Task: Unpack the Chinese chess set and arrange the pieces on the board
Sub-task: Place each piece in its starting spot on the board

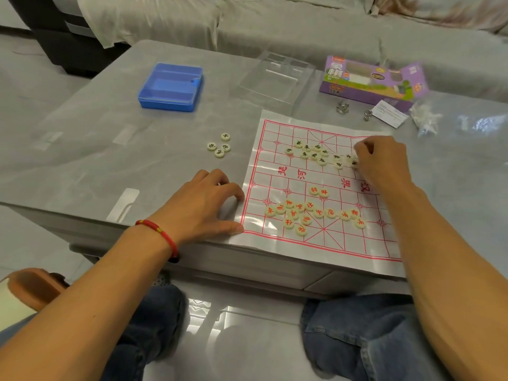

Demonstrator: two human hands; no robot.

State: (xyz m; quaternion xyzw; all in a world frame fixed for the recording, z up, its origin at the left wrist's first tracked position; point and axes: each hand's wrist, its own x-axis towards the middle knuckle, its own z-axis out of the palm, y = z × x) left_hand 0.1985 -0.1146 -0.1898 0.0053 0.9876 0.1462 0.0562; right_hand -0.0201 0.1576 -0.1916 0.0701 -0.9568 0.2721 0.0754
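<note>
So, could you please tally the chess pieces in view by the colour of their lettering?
Red-lettered pieces: 16, all on the board
Black-lettered pieces: 16 (12 on the board, one of them partly under the right hand; 4 beside it on the table)
Total: 32

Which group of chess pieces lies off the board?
The four black-lettered pieces on the bare table, left of the board; the other groups lie on it.
</note>
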